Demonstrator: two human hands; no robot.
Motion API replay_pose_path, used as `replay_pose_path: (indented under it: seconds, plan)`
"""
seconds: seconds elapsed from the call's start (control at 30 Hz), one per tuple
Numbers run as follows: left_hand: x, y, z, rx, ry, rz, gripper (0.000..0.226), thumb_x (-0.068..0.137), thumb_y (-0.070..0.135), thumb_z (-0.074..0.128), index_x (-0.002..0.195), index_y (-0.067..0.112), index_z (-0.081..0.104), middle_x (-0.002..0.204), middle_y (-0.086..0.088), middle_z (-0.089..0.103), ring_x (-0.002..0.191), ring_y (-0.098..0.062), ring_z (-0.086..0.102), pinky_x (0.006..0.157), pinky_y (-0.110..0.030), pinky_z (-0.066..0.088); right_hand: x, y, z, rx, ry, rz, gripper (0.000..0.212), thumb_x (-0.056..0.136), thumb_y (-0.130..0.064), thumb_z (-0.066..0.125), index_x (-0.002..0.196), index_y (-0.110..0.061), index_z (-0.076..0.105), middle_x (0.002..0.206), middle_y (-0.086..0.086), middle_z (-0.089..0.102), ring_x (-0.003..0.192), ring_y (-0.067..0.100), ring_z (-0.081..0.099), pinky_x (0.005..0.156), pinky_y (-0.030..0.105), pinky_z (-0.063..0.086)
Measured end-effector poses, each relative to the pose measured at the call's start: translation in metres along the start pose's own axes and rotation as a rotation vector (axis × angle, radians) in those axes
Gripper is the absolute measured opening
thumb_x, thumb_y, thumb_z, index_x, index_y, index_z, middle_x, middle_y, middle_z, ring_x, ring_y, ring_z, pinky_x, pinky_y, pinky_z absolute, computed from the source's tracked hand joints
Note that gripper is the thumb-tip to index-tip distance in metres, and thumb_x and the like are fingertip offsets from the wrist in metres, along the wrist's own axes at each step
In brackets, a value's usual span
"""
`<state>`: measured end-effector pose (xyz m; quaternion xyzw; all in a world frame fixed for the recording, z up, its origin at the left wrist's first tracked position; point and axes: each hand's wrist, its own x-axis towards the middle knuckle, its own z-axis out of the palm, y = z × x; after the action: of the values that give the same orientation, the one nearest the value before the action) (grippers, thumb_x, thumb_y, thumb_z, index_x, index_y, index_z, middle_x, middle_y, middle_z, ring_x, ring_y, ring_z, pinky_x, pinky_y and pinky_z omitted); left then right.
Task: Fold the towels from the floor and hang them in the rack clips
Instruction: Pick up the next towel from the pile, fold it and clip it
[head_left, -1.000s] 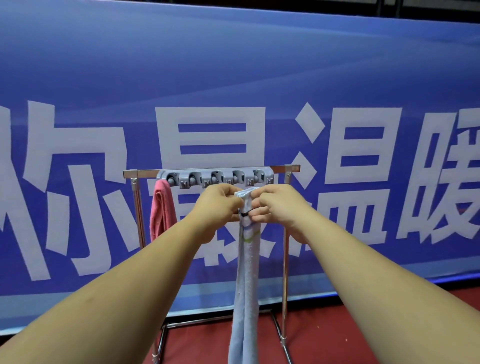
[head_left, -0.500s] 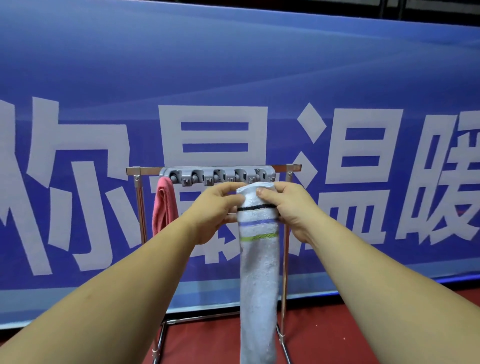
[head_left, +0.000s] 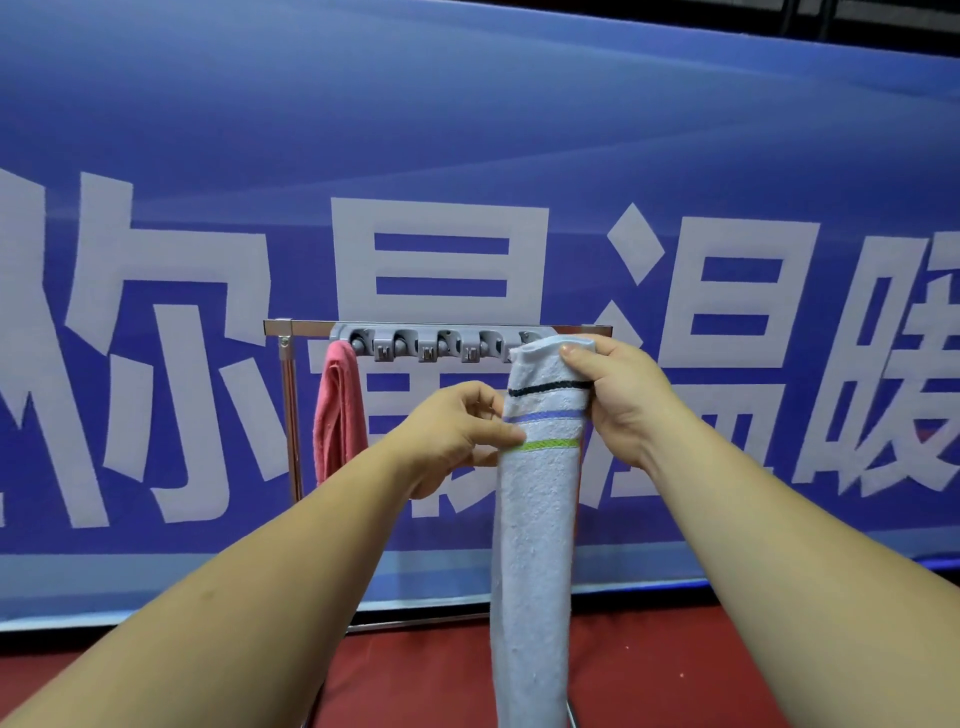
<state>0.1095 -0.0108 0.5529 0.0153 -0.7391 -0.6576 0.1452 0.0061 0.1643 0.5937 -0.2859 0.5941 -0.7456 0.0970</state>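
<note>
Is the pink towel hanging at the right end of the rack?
No, the pink towel hangs from the left end of the rack, next to its left post.

The hung towel (head_left: 337, 415) sits at the clips' (head_left: 426, 347) left end, the held towel (head_left: 535, 519) before their right end. A banner (head_left: 467, 130) stands behind.

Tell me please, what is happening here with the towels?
A person is hanging folded towels on a clip rack. The right hand grips the top of a pale striped towel at the rack's right end, and the left hand pinches it lower, by the stripes. A pink towel already hangs at the left end. Whether the striped one is clipped in cannot be seen.
</note>
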Motion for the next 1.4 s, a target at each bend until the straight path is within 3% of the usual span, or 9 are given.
replay_pose_path:
  seconds: [0.13,0.3,0.43,0.53,0.83,1.03,1.13,1.27,1.4]
  plan:
    - [0.000,-0.007,0.005,-0.001,-0.019,-0.013,0.028,0.084,0.000,0.086,0.088,0.014,0.062,0.080,-0.003,0.072,0.079,-0.019,0.072,0.072,-0.032,0.059,-0.003,-0.006,0.002,0.137,0.013,0.033,0.023,0.108,-0.007,0.054,0.120,0.000,0.072,0.102,0.016,0.079,0.089,0.026,0.076,0.083,0.044,0.064]
    - [-0.001,-0.016,0.006,0.024,-0.033,-0.060,0.032,0.083,0.004,0.088,0.082,0.024,0.063,0.095,-0.001,0.071,0.098,-0.017,0.069,0.098,-0.043,0.056,-0.004,-0.010,0.004,0.249,0.068,0.067,0.027,0.108,-0.008,0.054,0.130,0.002,0.067,0.114,0.024,0.076,0.095,0.032,0.075,0.085,0.049,0.064]
    - [-0.001,-0.024,0.007,0.005,0.024,-0.048,0.033,0.085,-0.001,0.086,0.087,0.018,0.058,0.087,-0.010,0.066,0.086,-0.021,0.071,0.077,-0.033,0.061,0.000,-0.018,0.006,0.211,0.105,0.046,0.027,0.107,-0.006,0.055,0.129,0.003,0.068,0.108,0.021,0.078,0.089,0.029,0.076,0.080,0.044,0.065]
    - [0.001,-0.025,0.008,-0.025,0.096,-0.001,0.037,0.086,0.001,0.085,0.089,0.019,0.053,0.094,-0.016,0.061,0.091,-0.028,0.069,0.078,-0.041,0.061,0.002,-0.023,0.008,0.188,0.142,0.017,0.027,0.107,-0.006,0.055,0.128,0.003,0.068,0.104,0.018,0.077,0.085,0.026,0.075,0.080,0.044,0.064]
    - [0.002,-0.021,0.017,-0.002,0.111,0.027,0.013,0.093,0.001,0.076,0.088,0.011,0.069,0.082,-0.002,0.072,0.071,-0.013,0.067,0.065,-0.022,0.056,0.002,-0.031,0.013,0.137,0.134,0.006,0.027,0.106,-0.007,0.057,0.128,0.005,0.068,0.103,0.019,0.078,0.084,0.027,0.075,0.074,0.042,0.065]
    - [0.000,-0.018,0.018,-0.181,-0.011,-0.033,0.031,0.097,-0.007,0.064,0.123,0.008,0.061,0.106,-0.019,0.078,0.089,-0.027,0.074,0.082,-0.035,0.064,0.003,-0.037,0.011,0.126,0.097,0.021,0.027,0.106,-0.007,0.054,0.128,0.003,0.068,0.110,0.022,0.078,0.091,0.031,0.075,0.075,0.043,0.065]
    - [0.001,-0.022,0.016,-0.088,-0.082,-0.045,0.046,0.092,-0.008,0.073,0.134,0.006,0.061,0.104,-0.020,0.074,0.094,-0.025,0.070,0.093,-0.039,0.061,0.004,-0.037,0.006,0.173,0.079,0.077,0.022,0.105,-0.008,0.052,0.109,-0.005,0.074,0.096,0.016,0.078,0.086,0.031,0.074,0.084,0.046,0.062]
    - [0.002,-0.022,0.017,0.022,-0.122,-0.038,0.013,0.091,-0.005,0.077,0.100,0.004,0.075,0.093,-0.007,0.075,0.088,-0.022,0.071,0.092,-0.040,0.061,0.005,-0.035,0.001,0.237,0.084,0.131,0.020,0.104,-0.009,0.053,0.098,-0.011,0.072,0.090,0.013,0.079,0.073,0.027,0.077,0.072,0.041,0.063]
    - [0.000,-0.017,0.025,0.028,-0.074,-0.015,0.022,0.089,-0.006,0.078,0.085,0.010,0.064,0.089,-0.010,0.070,0.077,-0.020,0.072,0.069,-0.030,0.063,0.007,-0.032,-0.002,0.244,0.084,0.120,0.022,0.105,-0.009,0.051,0.096,-0.011,0.071,0.085,0.013,0.079,0.071,0.027,0.078,0.069,0.039,0.062]
